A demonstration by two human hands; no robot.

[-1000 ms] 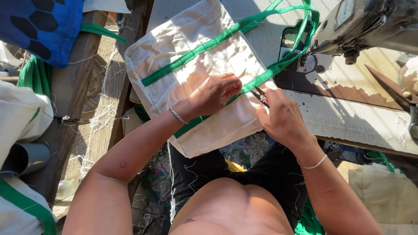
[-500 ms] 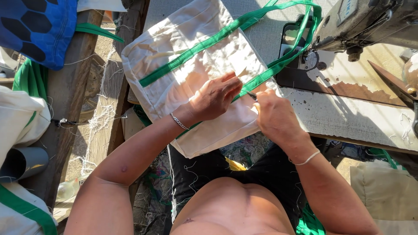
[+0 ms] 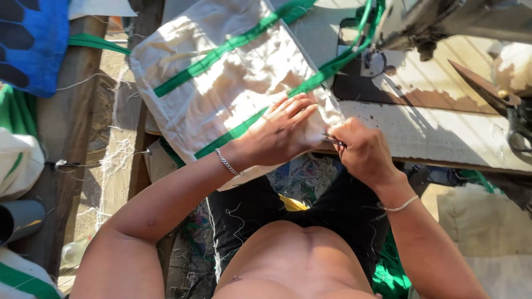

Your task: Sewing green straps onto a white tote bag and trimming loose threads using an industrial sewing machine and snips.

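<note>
The left hand (image 3: 282,133) lay flat and spread on the lower edge of a cream cloth bag (image 3: 221,83), fingers extended, pressing the fabric down rather than gripping it. The right hand (image 3: 363,152) was closed into a loose fist around a small dark metal tool (image 3: 332,141) (a thread snip or small scissors, too little of it showing to tell which), whose tip met the bag's edge just beside the left fingertips.

The bag lay across the near edge of a sewing table (image 3: 443,133), its worn top pale and scuffed, with peeling brown patches further back. A sewing machine (image 3: 443,22) stood at the top right, and the bag's green strap (image 3: 332,63) looped up toward it. A pair of large dark shears (image 3: 493,94) rested on the table to the right. To the left ran a weathered wooden beam (image 3: 64,133) with loose threads (image 3: 116,160) strewn beside it, and a blue patterned cloth (image 3: 33,39) lay in the top corner.

The bag was a coarse woven cotton, creased, crossed by two flat green webbing bands. A thin silver chain bracelet (image 3: 227,163) circled the left wrist and a pale beaded one (image 3: 402,205) the right. Sunlight fell hard across everything.
</note>
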